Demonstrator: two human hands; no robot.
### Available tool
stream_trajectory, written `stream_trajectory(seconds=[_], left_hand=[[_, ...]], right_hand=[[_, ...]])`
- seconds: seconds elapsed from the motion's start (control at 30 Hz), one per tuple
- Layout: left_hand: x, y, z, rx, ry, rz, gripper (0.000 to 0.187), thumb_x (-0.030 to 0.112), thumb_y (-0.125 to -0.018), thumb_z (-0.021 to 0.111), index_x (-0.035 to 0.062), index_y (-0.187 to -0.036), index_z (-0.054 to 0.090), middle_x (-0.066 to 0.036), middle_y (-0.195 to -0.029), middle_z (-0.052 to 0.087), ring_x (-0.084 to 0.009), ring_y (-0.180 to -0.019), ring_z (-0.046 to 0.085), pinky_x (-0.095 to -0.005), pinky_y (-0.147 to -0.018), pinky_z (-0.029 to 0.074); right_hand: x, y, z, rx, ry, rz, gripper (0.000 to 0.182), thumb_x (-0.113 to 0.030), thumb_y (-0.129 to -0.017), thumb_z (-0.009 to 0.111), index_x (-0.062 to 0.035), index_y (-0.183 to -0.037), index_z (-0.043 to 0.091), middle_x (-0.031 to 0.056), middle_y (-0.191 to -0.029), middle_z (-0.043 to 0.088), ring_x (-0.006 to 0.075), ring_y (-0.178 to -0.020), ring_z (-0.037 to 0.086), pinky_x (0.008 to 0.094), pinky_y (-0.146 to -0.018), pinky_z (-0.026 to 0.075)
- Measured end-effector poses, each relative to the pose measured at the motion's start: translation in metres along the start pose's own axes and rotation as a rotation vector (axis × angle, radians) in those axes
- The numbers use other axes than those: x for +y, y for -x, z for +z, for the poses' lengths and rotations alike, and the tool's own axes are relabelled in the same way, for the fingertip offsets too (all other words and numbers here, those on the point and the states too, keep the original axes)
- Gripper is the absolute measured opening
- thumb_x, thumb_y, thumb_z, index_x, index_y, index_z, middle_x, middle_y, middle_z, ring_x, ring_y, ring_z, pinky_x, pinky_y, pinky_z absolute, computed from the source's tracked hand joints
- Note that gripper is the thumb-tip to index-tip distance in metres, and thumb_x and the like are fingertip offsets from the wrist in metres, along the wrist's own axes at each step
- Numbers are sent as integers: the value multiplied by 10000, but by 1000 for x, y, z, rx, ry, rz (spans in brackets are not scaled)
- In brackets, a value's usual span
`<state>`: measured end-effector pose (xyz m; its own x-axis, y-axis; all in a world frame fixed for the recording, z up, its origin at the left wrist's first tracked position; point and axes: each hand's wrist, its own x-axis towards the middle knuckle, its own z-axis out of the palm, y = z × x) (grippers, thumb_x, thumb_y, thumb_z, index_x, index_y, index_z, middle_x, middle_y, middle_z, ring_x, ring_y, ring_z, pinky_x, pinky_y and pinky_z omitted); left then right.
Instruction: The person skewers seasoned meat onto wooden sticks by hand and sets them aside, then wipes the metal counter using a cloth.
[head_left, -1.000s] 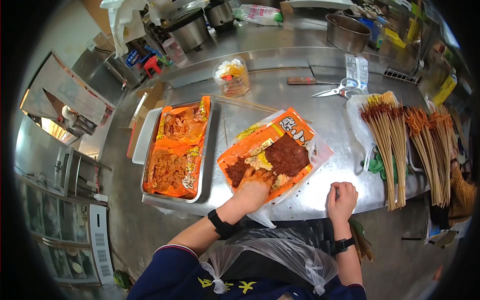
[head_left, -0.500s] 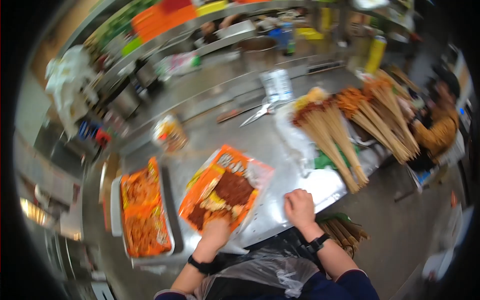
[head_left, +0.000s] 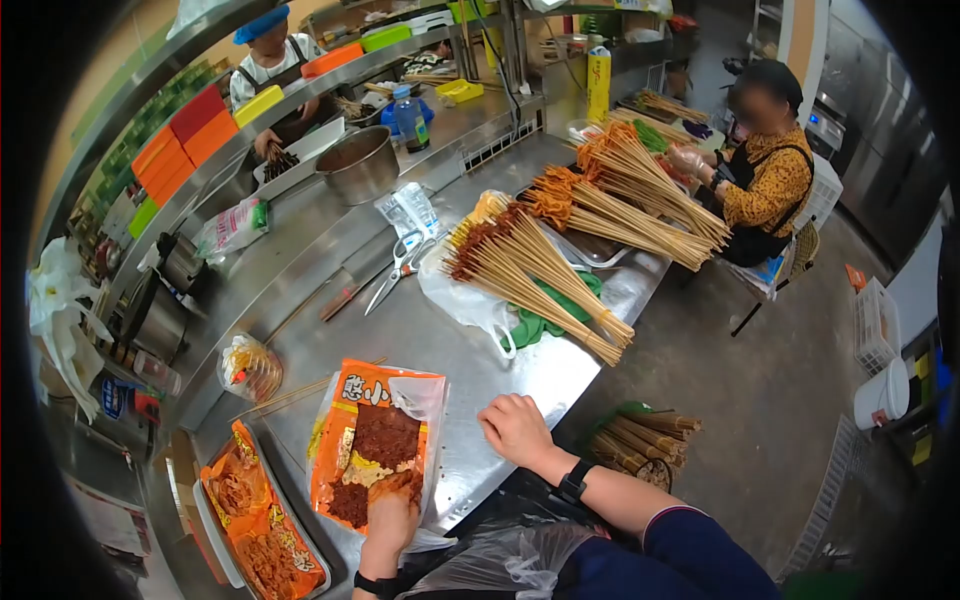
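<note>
My left hand [head_left: 391, 515] is over the lower right of an orange printed packet [head_left: 330, 447], its fingertips closed round something reddish-brown I cannot make out. On the packet lie dark red crumbly food [head_left: 386, 436] and a pale yellow patch. To the right, my right hand [head_left: 515, 428] rests near the table edge, fingers curled in, with nothing visible in it. Left of the packet, a metal tray [head_left: 318, 560] holds orange packets of reddish food [head_left: 235, 490]. A clear container [head_left: 250, 368] stands behind, near thin sticks.
Scissors [head_left: 398, 270], a knife [head_left: 340, 302] and a white pouch [head_left: 410, 212] lie farther back. Bundles of skewers [head_left: 540, 275] reach the right edge. One person [head_left: 770, 180] sits at right; another [head_left: 278, 75] stands behind the shelf. More sticks [head_left: 645, 440] stand below the table edge.
The view has swung to the right, so the table things appear farther left. My left hand stays at the packet and my right hand stays near the edge.
</note>
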<state>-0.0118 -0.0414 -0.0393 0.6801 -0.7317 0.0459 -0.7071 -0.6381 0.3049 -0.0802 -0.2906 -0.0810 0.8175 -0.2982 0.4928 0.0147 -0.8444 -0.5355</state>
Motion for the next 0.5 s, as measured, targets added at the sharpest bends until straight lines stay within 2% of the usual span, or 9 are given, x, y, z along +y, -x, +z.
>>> stream_trajectory(seconds=[0.23, 0.4, 0.5], left_hand=[[-8, 22, -26, -171, -131, -159, 118, 113, -661, 578, 16, -703, 630, -200, -695, 596, -362, -662, 582, -435, -619, 464], [-27, 25, -29, -107, -122, -170, 125, 104, -657, 576, 24, -739, 628, -183, -698, 601, -355, -670, 581, -429, -619, 464], [-25, 23, -27, -1, -15, -162, 157, 101, -665, 567, 21, -788, 625, -190, -755, 606, -359, -730, 578, -430, -672, 460]], right_hand=[[-2, 1, 0, -23, 22, 0, 68, -122, -719, 588, -98, -781, 600, 38, -776, 514, 219, -773, 504, 341, -694, 373], [-2, 0, -1, 3, 28, 7, 65, -123, -719, 591, -98, -779, 598, 40, -783, 515, 222, -772, 503, 342, -702, 373], [-1, 0, 0, -3, 21, -1, 69, -121, -715, 592, -101, -781, 596, 39, -790, 514, 222, -773, 501, 342, -703, 371]])
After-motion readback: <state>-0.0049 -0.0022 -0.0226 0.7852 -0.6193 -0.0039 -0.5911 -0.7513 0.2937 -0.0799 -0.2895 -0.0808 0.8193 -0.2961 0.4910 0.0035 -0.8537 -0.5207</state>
